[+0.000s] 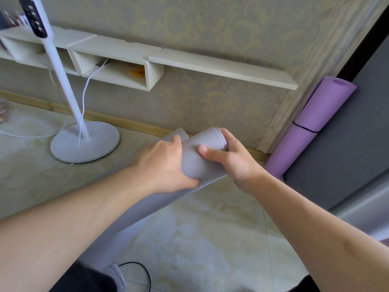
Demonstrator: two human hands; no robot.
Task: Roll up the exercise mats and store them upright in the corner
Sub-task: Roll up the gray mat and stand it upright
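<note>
Both hands hold the grey mat roll, with the corner off to the right.

The left hand wraps round the body of the rolled grey mat, fingers curled over its far side and thumb under, while the right hand clasps the roll's upper end, thumb laid across the outer layer. The roll's long axis slants from the near left, low by the person's legs, up to the far right, so its top end points toward the corner. There a purple mat, already rolled and banded, leans upright against the wall. The grey roll's outer flap looks loose on the left, though blur makes that uncertain. The right hand is nearer the corner, so it probably leads the roll there.
</note>
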